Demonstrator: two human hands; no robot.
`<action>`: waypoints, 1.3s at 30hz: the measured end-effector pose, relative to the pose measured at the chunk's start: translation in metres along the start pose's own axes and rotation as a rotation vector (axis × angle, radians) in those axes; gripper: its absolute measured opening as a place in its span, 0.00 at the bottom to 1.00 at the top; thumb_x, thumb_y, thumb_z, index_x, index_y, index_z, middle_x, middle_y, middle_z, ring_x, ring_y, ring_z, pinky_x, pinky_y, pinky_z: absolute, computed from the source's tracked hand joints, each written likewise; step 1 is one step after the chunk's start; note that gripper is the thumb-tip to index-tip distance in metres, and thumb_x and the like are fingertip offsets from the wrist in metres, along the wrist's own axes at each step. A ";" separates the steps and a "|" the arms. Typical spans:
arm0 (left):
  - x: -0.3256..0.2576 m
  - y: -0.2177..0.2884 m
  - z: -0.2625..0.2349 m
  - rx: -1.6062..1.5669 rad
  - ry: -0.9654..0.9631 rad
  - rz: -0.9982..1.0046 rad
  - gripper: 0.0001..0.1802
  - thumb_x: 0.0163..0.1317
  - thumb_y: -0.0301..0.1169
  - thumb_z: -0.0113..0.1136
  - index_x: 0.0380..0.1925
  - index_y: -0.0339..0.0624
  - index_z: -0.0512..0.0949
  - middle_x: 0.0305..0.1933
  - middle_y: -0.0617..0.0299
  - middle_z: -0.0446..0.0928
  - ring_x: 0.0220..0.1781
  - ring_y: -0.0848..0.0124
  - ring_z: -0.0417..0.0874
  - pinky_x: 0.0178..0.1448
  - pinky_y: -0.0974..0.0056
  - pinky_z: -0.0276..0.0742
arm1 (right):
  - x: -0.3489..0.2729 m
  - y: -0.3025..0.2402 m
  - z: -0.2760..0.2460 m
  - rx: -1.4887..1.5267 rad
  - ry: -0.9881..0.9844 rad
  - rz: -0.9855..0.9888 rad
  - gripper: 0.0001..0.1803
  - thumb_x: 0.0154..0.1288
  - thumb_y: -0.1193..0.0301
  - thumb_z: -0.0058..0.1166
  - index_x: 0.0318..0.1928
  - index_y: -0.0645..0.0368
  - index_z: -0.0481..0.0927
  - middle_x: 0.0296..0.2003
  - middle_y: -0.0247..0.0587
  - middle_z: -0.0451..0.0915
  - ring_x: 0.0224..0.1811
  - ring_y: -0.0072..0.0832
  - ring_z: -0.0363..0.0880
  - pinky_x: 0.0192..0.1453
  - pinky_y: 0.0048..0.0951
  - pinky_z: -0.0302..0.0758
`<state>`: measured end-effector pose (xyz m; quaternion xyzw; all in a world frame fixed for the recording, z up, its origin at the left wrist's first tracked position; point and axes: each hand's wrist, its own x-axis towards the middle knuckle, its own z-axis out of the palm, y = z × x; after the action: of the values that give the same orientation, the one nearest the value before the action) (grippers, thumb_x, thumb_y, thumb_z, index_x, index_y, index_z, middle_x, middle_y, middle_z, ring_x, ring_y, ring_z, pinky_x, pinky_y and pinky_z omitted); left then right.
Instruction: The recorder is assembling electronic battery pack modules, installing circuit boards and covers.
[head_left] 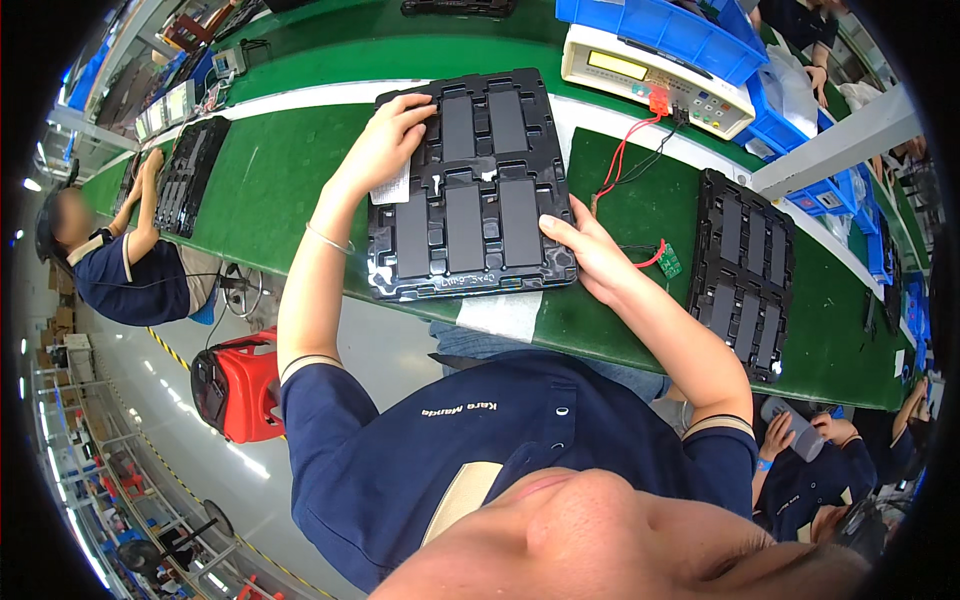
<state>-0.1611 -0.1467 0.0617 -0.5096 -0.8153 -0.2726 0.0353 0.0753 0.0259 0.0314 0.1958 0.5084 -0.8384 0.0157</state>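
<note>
The right grip [592, 255] clasps a black molded tray [430, 290] just left of it; the left grip [385, 148] rests on the tray's far-left corner, hold unclear. Right of both lies 1 similar tray [702, 220].

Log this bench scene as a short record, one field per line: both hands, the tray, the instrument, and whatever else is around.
Left hand: fingers on the upper left of the black tray
Right hand: thumb over the tray's right edge, other fingers mostly hidden
Tray contents: dark rectangular pieces, five clearly showing
Instrument: beige tester, red plug in its front
Right of tray: green circuit board, second black tray
Surface: green bench
Others: person at far left
</note>
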 end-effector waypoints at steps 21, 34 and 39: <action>-0.152 0.072 0.021 -1.247 0.327 -0.634 0.34 0.58 0.31 0.46 0.63 0.38 0.47 0.63 0.52 0.54 0.64 0.65 0.57 0.65 0.65 0.51 | -0.005 -0.006 0.002 0.075 -0.072 0.088 0.42 0.52 0.71 0.57 0.62 0.64 0.47 0.52 0.48 0.66 0.50 0.31 0.70 0.52 0.31 0.71; -0.233 0.127 0.034 -1.602 0.729 -0.945 0.23 0.62 0.34 0.44 0.56 0.39 0.60 0.55 0.55 0.65 0.56 0.68 0.66 0.58 0.64 0.63 | -0.050 0.007 0.023 -0.010 -0.176 0.126 0.43 0.47 0.79 0.55 0.63 0.64 0.46 0.54 0.47 0.64 0.54 0.30 0.67 0.57 0.29 0.65; -0.262 0.120 0.024 -1.717 0.361 -0.879 0.28 0.58 0.37 0.51 0.56 0.36 0.59 0.54 0.54 0.66 0.55 0.66 0.69 0.57 0.63 0.65 | -0.067 0.017 0.019 -0.044 -0.231 0.115 0.46 0.44 0.80 0.56 0.64 0.63 0.44 0.56 0.47 0.61 0.56 0.29 0.64 0.58 0.28 0.64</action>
<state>0.0709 -0.3077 0.0022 0.0361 -0.4392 -0.8357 -0.3276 0.1348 -0.0101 0.0479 0.1262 0.5096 -0.8416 0.1266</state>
